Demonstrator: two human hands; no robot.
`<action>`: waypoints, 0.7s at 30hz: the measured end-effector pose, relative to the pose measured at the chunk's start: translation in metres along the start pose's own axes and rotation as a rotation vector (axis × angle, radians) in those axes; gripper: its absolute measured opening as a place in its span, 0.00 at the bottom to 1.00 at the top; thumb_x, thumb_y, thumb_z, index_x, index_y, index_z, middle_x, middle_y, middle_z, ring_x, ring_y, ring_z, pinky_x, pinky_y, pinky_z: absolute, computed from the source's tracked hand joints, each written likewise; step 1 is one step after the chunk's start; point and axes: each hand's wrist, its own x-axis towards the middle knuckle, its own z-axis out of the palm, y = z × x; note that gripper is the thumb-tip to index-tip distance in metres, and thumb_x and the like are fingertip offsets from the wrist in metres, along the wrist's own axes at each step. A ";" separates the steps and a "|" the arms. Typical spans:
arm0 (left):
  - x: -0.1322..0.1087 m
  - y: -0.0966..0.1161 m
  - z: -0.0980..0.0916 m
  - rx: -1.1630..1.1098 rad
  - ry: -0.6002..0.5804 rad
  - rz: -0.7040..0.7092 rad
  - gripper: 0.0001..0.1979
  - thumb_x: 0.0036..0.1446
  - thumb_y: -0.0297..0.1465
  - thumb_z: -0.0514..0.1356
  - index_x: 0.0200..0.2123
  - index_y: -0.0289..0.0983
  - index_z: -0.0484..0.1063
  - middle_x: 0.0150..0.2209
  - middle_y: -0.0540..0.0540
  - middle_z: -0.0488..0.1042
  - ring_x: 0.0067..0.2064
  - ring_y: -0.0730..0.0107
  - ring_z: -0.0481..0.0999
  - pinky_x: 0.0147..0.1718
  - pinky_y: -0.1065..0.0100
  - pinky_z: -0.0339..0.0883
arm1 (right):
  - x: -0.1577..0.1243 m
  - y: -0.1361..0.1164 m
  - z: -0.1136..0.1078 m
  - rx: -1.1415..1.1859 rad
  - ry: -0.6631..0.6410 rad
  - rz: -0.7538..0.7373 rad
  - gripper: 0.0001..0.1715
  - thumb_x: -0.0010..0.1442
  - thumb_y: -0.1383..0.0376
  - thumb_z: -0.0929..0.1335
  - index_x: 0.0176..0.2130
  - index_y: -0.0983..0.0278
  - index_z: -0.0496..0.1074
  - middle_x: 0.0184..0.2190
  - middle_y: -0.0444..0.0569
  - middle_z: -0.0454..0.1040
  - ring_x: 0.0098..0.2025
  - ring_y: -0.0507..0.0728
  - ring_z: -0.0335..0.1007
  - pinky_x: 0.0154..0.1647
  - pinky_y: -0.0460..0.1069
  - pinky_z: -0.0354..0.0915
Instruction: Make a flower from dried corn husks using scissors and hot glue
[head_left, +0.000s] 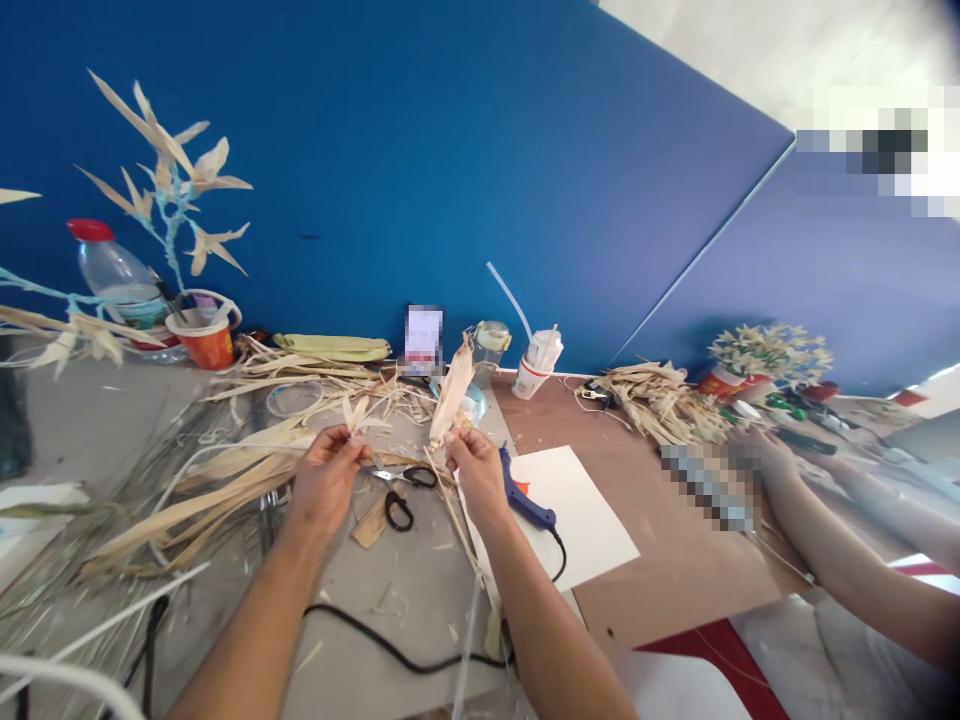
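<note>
Between the thumb and fingers of my left hand (334, 467) is a small pale corn husk flower (358, 414), its petals pointing up. My right hand (474, 462) is closed in a pinch at the lower end of a broad dried corn husk (453, 388) that stands up past the fingers. The exact grip is partly hidden by the fingertips. Below and between my hands lie scissors (401, 480) with black handles, blades toward my left hand. Just right of my right wrist, a blue glue gun (529, 500) rests on a white sheet of paper (581, 530).
Loose husks (225, 480) cover the table's left side. Behind are a phone (424, 335), a glass jar (491, 340), a cup with a straw (529, 378) and a red cup (206, 345). A black cable (405, 655) crosses in front. At right, another person's arm (817, 540) reaches in.
</note>
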 end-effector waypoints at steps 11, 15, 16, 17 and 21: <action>-0.002 -0.005 -0.003 0.115 -0.028 0.022 0.16 0.42 0.34 0.69 0.30 0.37 0.66 0.22 0.56 0.67 0.22 0.80 0.63 0.22 0.76 0.55 | -0.031 0.014 0.023 -0.922 -0.667 -0.634 0.21 0.55 0.74 0.65 0.46 0.57 0.76 0.47 0.50 0.73 0.50 0.60 0.60 0.53 0.56 0.58; -0.001 -0.007 -0.005 0.164 -0.052 0.025 0.14 0.45 0.35 0.68 0.30 0.37 0.66 0.22 0.56 0.67 0.22 0.80 0.63 0.24 0.75 0.56 | -0.032 0.024 0.029 -1.066 -0.709 -0.701 0.13 0.59 0.68 0.66 0.42 0.59 0.77 0.50 0.52 0.71 0.55 0.63 0.54 0.54 0.58 0.57; -0.001 -0.007 -0.005 0.176 -0.057 0.021 0.14 0.44 0.35 0.68 0.30 0.38 0.66 0.22 0.56 0.66 0.23 0.79 0.63 0.24 0.74 0.56 | -0.032 0.025 0.030 -1.086 -0.717 -0.702 0.10 0.58 0.68 0.67 0.40 0.59 0.77 0.50 0.53 0.71 0.55 0.63 0.54 0.53 0.59 0.57; -0.001 -0.007 -0.005 0.184 -0.058 0.020 0.14 0.43 0.35 0.68 0.30 0.38 0.66 0.22 0.56 0.66 0.23 0.79 0.63 0.25 0.74 0.57 | -0.032 0.025 0.030 -1.096 -0.727 -0.699 0.08 0.58 0.68 0.67 0.37 0.60 0.77 0.49 0.53 0.71 0.55 0.64 0.54 0.53 0.59 0.57; -0.002 -0.006 -0.004 0.193 -0.037 0.022 0.16 0.39 0.33 0.69 0.29 0.38 0.65 0.22 0.57 0.66 0.24 0.78 0.65 0.26 0.73 0.58 | -0.032 0.018 0.029 -0.987 -0.728 -0.656 0.07 0.54 0.72 0.67 0.33 0.61 0.75 0.46 0.52 0.73 0.54 0.62 0.58 0.53 0.58 0.58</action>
